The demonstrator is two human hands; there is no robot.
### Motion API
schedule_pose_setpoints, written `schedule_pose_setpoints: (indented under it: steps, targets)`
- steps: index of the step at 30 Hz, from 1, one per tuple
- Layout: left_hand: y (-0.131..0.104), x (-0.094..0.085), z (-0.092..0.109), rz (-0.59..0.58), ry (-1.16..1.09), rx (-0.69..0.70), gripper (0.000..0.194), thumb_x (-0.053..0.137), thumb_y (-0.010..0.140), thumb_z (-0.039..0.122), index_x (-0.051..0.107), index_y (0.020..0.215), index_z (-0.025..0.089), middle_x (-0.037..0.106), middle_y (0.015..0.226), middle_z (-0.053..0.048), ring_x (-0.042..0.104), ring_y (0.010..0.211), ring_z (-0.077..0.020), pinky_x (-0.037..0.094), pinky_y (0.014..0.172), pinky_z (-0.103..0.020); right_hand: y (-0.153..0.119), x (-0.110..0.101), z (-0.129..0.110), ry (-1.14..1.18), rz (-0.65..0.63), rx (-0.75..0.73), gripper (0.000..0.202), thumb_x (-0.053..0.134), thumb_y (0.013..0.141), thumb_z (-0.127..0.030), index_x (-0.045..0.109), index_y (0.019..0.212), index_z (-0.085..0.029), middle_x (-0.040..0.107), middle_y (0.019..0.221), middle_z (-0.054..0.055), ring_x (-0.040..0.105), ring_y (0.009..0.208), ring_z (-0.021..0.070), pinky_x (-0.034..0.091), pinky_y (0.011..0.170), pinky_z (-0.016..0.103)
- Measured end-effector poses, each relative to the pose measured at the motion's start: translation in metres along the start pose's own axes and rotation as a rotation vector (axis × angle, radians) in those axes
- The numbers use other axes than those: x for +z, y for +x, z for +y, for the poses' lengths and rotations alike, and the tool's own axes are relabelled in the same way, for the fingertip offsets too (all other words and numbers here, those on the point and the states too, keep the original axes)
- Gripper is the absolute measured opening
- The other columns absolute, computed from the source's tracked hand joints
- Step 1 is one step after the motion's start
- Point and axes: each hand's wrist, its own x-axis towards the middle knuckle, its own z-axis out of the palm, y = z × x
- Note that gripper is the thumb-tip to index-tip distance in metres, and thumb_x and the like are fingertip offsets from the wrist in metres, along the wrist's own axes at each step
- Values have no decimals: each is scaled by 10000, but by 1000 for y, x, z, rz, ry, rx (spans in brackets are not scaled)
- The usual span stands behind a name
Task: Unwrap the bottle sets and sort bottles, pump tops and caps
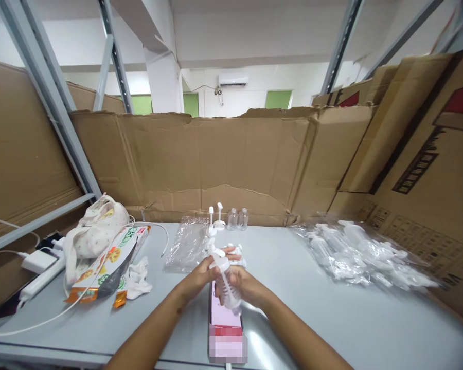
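Observation:
A clear pump bottle point(229, 292) with a white pump head is held tilted in front of me. My right hand point(244, 281) wraps round its body. Up at the white collar, my left hand point(203, 272) grips the bottle with thumb and fingers. Beneath the hands lies a phone point(226, 317) with a pinkish lit screen, its upper part hidden by the bottle. Just beyond the hands are more white pump parts point(237, 252), partly covered by fingers. Farther back, two white pump heads point(210, 222) point(219, 218) stand beside two clear open bottles point(232, 220) point(243, 219).
A clear plastic bag point(187, 246) lies left of the pump heads. At right is a bag of white pump bottles point(351, 252). The left side holds a cloth bag point(104, 223), a snack packet point(110, 259), crumpled tissue point(138, 280) and a power strip point(42, 280). Cardboard point(216, 159) walls the back.

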Motion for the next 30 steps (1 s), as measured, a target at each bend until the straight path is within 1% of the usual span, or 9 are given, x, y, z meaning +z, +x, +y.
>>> schedule_pose_setpoints:
  steps: [4,8,10,13,16,20,23,26,30]
  targets:
    - [1,13,-8,199,-216,-31,529,649,665,517,566,1070,188,614,1114,-120,570,1031,-318,476,806,-397,3,12,7,-83,82,-60,620,541,680,-661,561,1029,-149,554,619,1,495,484,121,404,482,257]
    - [8,19,-12,380,-259,-12,330,678,681,384,604,910,159,665,998,-105,546,1083,-292,417,914,-383,5,13,5,-472,270,-192,480,523,790,-515,516,1142,-189,584,917,54,547,821,186,436,778,334]
    - [9,20,-11,387,-247,-12,314,671,693,371,611,908,150,660,1017,-110,528,1108,-284,389,943,-375,5,12,3,-541,282,-195,458,494,813,-501,521,1149,-191,580,996,72,536,925,216,412,851,361]
    - [10,17,-9,391,-271,-27,395,630,743,382,556,1076,182,628,1102,-104,531,1097,-256,396,921,-362,5,8,-1,-525,313,-238,469,492,813,-501,507,1172,-199,580,1053,78,525,1003,234,391,897,374]
    - [13,9,-3,454,-278,27,444,562,787,443,500,1158,206,618,1110,-95,566,1023,-226,415,872,-342,5,2,-3,-516,359,-262,454,531,788,-506,533,1121,-198,591,1042,73,537,986,233,384,905,374]
    - [20,-7,13,547,-52,82,298,640,737,365,602,952,163,657,937,-65,589,885,-188,422,803,-286,4,-8,-5,-601,343,-214,420,555,767,-508,567,1037,-186,611,954,56,555,893,219,412,855,365]
    - [27,-18,27,608,69,124,236,666,702,325,626,862,156,653,825,-32,577,816,-165,418,750,-252,4,-17,-8,-636,336,-215,425,553,776,-494,559,1069,-186,610,1004,62,552,930,220,405,872,363]
    - [38,-28,38,633,82,138,231,660,696,326,631,851,156,651,803,-27,564,741,-132,401,659,-213,3,-26,-11,-631,360,-207,440,557,774,-492,560,1082,-177,616,1029,75,554,959,233,415,863,367]
    - [56,-31,44,571,-54,117,225,617,736,338,576,869,161,660,825,-32,476,518,-51,338,500,-177,1,-36,-14,-596,370,-182,446,559,771,-497,568,1073,-169,631,997,73,561,961,241,422,859,378]
